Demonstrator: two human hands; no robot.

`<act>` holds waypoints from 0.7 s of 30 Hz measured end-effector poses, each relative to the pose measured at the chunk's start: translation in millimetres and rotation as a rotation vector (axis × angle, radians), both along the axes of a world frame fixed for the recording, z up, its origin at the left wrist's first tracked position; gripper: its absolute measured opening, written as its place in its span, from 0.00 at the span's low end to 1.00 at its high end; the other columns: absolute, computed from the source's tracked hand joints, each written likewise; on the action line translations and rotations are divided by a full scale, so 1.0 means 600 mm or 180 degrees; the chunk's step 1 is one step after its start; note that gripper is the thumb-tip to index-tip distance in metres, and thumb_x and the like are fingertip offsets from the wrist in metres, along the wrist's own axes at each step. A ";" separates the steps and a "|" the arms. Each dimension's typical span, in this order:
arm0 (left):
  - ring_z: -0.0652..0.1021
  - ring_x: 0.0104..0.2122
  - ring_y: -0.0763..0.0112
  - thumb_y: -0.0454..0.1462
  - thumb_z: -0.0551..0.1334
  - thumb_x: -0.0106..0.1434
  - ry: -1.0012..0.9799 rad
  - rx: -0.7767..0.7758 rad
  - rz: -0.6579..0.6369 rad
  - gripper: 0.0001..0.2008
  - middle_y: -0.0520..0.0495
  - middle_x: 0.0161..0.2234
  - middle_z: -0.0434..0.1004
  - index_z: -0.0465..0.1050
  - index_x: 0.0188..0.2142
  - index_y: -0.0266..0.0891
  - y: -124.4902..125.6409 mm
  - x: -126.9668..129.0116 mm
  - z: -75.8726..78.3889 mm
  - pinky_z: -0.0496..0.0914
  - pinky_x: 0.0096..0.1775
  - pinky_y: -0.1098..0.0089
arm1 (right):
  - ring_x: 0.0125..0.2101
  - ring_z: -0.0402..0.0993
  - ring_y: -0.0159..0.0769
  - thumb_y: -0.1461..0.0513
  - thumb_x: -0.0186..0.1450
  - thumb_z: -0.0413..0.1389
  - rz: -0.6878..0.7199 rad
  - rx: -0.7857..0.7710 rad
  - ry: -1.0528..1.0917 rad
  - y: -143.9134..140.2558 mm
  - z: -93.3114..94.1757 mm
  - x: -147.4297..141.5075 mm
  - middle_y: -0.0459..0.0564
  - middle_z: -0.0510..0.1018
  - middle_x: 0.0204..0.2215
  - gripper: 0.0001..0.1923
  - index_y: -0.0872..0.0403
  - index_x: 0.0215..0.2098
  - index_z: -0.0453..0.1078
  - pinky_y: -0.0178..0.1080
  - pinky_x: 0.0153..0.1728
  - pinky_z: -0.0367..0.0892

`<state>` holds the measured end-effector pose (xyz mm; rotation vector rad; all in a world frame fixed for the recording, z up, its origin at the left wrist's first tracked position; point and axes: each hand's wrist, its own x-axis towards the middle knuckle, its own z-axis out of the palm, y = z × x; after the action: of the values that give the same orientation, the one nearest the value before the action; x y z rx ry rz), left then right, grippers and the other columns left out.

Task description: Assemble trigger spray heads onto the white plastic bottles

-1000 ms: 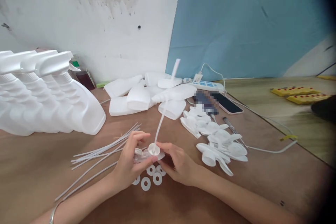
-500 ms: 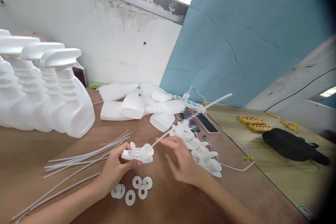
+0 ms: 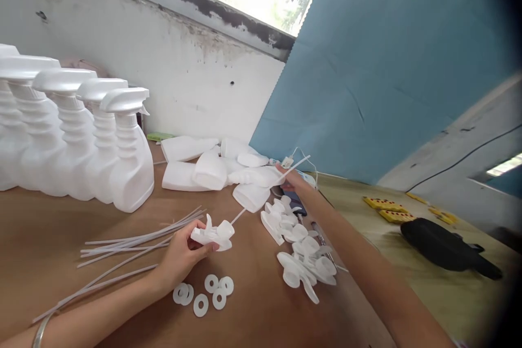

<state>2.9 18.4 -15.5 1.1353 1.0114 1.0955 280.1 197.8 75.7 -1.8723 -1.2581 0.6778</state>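
My left hand (image 3: 188,249) is closed round a white spray trigger head (image 3: 212,235), held just above the brown table. A thin white tube (image 3: 238,216) slants out of its round collar up to the right, towards the bottles. Stretched to the back, my right hand (image 3: 294,178) is at the neck end of a lying white bottle (image 3: 253,176); its fingers are partly hidden, so its grip is unclear. Several white washers (image 3: 200,305) lie below my left hand. Loose white tubes (image 3: 134,247) are spread to its left. More trigger heads (image 3: 302,255) are heaped under my right forearm.
Upright white spray bottles (image 3: 129,168) with heads fitted line the left side. More lying bottles (image 3: 185,176) are piled by the wall. A phone (image 3: 294,202), a pen (image 3: 318,232) and a white cable are at right. Beyond lie a black bag (image 3: 440,243) and yellow items (image 3: 385,205).
My right hand has moved from beside the held trigger head to the back, by the bottles. My left hand still holds the trigger head. The view has shifted slightly.
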 end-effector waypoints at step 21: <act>0.65 0.23 0.76 0.45 0.67 0.45 0.0254 -0.0027 0.0230 0.18 0.56 0.21 0.65 0.61 0.27 0.38 -0.003 0.001 0.011 0.58 0.26 0.78 | 0.39 0.72 0.29 0.66 0.60 0.50 -0.0660 0.2744 0.2168 -0.140 0.227 0.157 0.49 0.70 0.42 0.08 0.54 0.39 0.63 0.31 0.30 0.72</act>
<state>3.4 16.5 -9.1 1.1509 1.1259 1.1091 374.5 114.0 212.0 -0.9157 -0.7072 0.4767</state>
